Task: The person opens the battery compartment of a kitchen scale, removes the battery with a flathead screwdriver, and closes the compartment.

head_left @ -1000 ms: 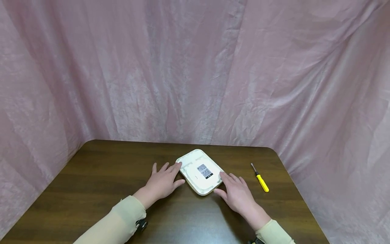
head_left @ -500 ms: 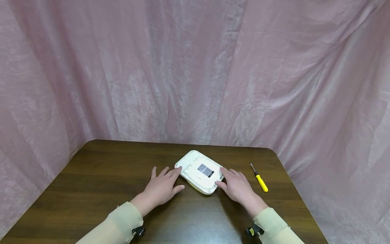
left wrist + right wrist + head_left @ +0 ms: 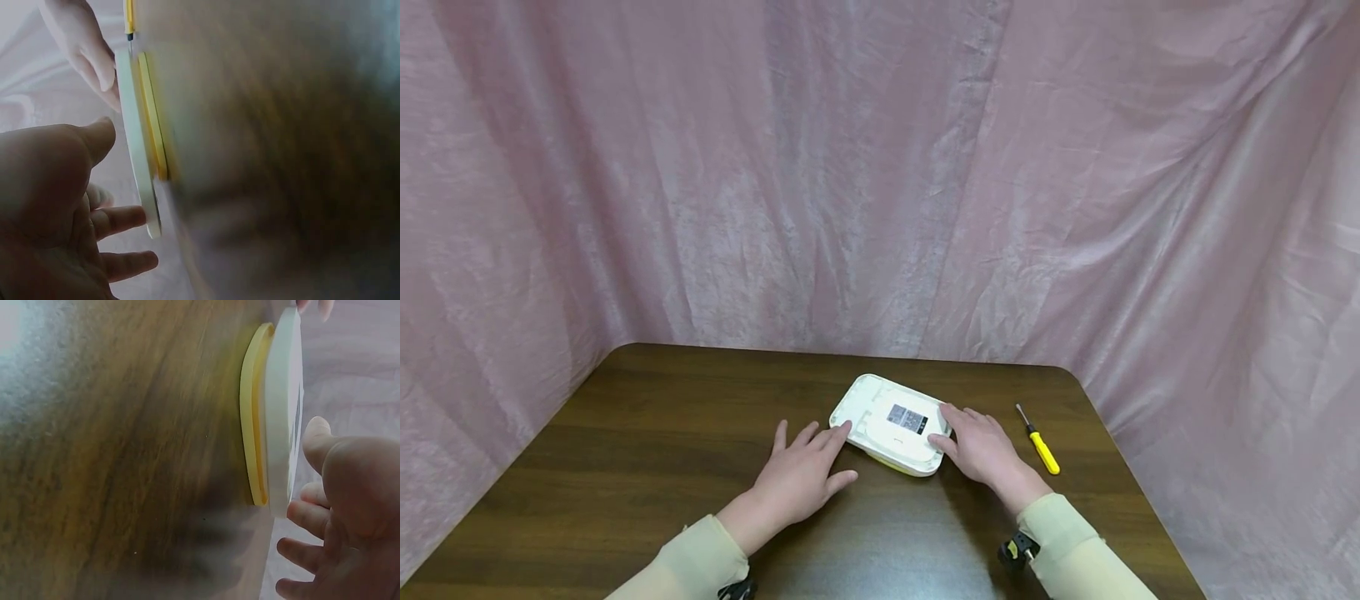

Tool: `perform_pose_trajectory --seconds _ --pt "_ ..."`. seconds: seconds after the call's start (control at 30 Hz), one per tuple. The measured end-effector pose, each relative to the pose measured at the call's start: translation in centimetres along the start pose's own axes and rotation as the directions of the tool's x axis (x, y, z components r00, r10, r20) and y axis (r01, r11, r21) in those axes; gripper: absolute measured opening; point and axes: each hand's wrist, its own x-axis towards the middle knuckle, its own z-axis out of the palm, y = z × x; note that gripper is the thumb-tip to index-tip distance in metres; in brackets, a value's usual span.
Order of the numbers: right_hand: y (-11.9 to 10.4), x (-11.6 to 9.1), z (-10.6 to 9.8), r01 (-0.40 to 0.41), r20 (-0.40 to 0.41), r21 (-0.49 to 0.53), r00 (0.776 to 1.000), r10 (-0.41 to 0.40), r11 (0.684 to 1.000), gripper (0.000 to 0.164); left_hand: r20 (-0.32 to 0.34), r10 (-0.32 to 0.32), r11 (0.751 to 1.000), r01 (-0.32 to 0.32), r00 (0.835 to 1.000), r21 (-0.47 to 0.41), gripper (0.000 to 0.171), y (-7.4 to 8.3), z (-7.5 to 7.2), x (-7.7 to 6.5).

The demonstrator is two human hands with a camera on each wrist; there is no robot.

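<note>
A flat, white, rounded-corner device (image 3: 874, 410) lies slantwise on the table, its face with a printed label (image 3: 907, 418) upward. Beneath the white body, the right wrist view shows a thinner yellow part (image 3: 249, 412) against the tabletop. My left hand (image 3: 797, 477) is spread at the device's left corner, the index fingertip touching its edge and the thumb apart from it. On the opposite end rests my right hand (image 3: 982, 450), with fingertips and thumb on the white surface near the right edge. Neither hand's fingers are curled round the device.
To the right of the right hand lies a screwdriver (image 3: 1040, 442) with a yellow handle, its metal shaft pointing away. The brown wooden table (image 3: 662, 433) has rounded far corners. Pink curtains (image 3: 865, 183) hang behind and beside it.
The white device has turned counter-clockwise, its long side now closer to level across the view. My left fingertips have shifted nearer to me, my right fingertips farther away. The screwdriver stays put.
</note>
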Motion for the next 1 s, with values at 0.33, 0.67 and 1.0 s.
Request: perform_pose_trajectory --seconds 0.33,0.67,1.0 --pt "0.4 1.5 0.1 0.004 0.027 0.042 1.000 -0.005 0.999 0.065 -0.050 0.025 1.000 -0.024 0.998 0.017 0.076 1.2 -0.1 -1.1" --pt "0.2 2.4 0.0 0.013 0.056 0.067 0.998 -0.016 0.998 0.065 -0.079 0.057 0.998 -0.054 0.995 0.041 0.074 2.1 -0.1 -2.1" --pt "0.1 2.8 0.3 -0.002 0.085 0.098 0.996 -0.007 0.995 0.066 -0.103 0.073 0.996 -0.068 0.992 0.051 0.072 2.7 0.0 -2.9"
